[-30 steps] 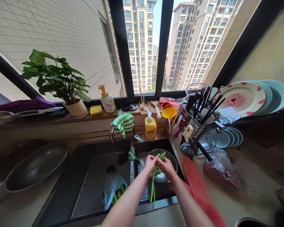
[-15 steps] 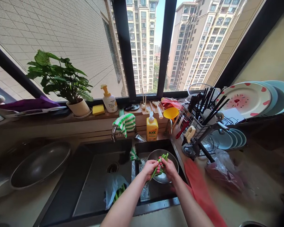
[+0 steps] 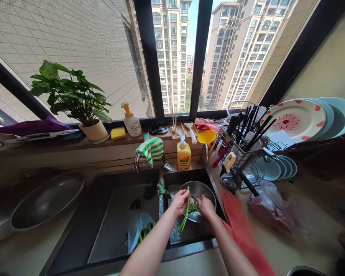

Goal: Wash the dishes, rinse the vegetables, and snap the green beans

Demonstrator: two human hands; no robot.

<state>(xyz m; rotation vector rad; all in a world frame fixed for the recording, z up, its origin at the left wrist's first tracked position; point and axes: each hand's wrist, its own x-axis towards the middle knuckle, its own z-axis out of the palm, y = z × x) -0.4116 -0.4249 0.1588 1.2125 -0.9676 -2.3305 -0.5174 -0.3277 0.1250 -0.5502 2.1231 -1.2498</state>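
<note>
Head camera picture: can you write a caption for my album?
Left hand holds a long green stalk over a metal bowl in the sink; right hand reaches into the bowl.

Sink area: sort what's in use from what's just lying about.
In use: left hand and right hand holding green stalks over the steel bowl.

Lying about: dish soap, wok, potted plant, dish rack, yellow funnel.
</note>
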